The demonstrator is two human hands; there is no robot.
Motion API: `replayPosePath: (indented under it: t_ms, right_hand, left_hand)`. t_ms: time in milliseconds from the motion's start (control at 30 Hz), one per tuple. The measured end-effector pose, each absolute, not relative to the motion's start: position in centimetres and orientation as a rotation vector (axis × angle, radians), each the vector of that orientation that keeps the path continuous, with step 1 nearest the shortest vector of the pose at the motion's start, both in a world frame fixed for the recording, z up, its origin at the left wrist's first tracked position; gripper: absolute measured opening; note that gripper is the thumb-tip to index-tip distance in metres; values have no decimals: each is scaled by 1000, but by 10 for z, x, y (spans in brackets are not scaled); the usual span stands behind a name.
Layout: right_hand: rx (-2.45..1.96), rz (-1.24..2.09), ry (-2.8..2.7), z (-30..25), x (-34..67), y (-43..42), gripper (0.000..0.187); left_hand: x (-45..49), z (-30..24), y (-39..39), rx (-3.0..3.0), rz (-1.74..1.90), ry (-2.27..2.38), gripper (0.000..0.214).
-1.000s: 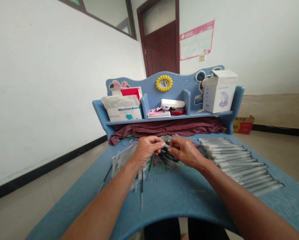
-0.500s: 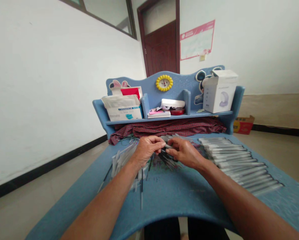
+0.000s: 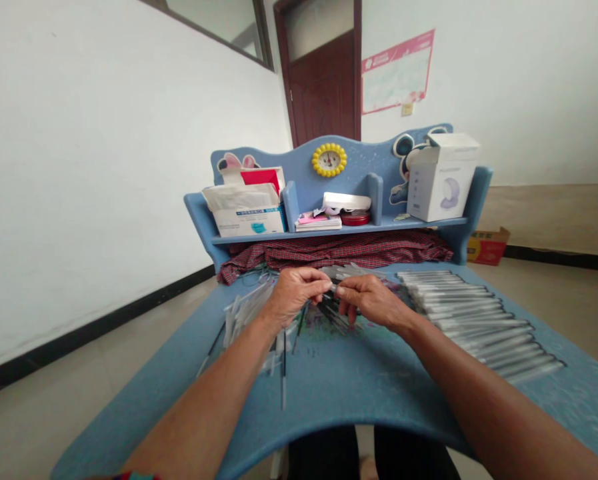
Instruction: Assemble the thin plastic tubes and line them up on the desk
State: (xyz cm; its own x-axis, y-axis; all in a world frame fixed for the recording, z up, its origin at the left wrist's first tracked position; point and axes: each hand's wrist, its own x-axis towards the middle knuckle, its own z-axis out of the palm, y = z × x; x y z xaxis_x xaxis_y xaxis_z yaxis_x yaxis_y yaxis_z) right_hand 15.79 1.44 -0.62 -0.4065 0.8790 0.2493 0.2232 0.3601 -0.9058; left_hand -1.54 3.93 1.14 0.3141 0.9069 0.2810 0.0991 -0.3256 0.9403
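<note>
Over the middle of the blue desk, my left hand and my right hand nearly meet at the fingertips. Both are closed in a pinch on a small, thin, pale piece that spans the gap between them; its exact kind is too small to tell. Beneath the fingers lies a loose pile of thin black sticks, like pen refills, partly hidden by the hands. Left of them, clear plastic tubes are heaped, partly covered by my left hand and forearm. Clear pen-like sticks with dark ends lie in a row on the right.
A blue shelf rises at the desk's back, holding a mask box, papers, a red round tin and a white box. Checked cloth lies under it. One dark stick points toward the front edge.
My right hand's fingers have shifted slightly and now pinch closer to the left fingertips, with the lower fingers hanging down. The view has tilted a little; the piles look the same.
</note>
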Motion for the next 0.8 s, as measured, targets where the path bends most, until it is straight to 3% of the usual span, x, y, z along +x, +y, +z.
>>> replayPosePath:
  t_ms: [267, 800]
  right_hand:
    - [-972, 1331, -1680, -5, 158, 14, 18]
    - [-949, 1329, -1652, -7, 157, 17, 18]
  left_hand:
    - [-18, 14, 39, 1806, 1066, 924, 17]
    - [-17, 14, 39, 1845, 1077, 995, 22]
